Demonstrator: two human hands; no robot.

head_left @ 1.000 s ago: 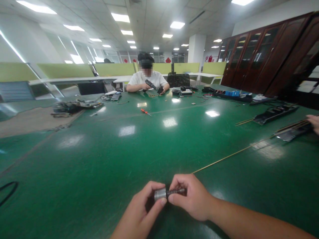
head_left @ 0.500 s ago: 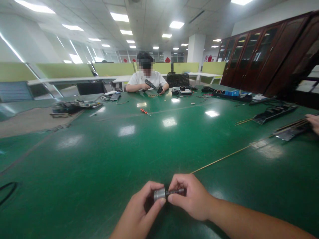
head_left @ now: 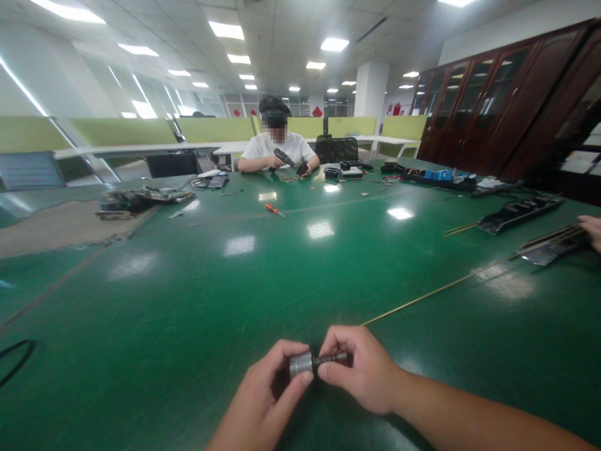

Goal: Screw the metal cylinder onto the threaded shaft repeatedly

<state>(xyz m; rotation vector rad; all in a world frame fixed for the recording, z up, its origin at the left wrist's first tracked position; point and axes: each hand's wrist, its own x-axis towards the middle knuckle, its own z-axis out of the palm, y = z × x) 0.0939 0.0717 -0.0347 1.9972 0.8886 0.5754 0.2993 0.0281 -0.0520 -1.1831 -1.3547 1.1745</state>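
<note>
Your left hand [head_left: 261,389] clamps a cylinder [head_left: 300,364] and your right hand [head_left: 369,371] its rod [head_left: 334,358], work seemingly needing straight alignment next.

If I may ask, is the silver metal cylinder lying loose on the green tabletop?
No, the person's left hand is gripping the silver metal cylinder.

Right hand [head_left: 366,371] displaced very slightly toward the right edge of the tabletop [head_left: 197,300] since the preceding frames, its thumb [head_left: 335,375] slightly farther from the cylinder [head_left: 300,364]; shaft [head_left: 337,358] angled a little more toward the far edge, its ridges [head_left: 325,361] now less distinct
</note>
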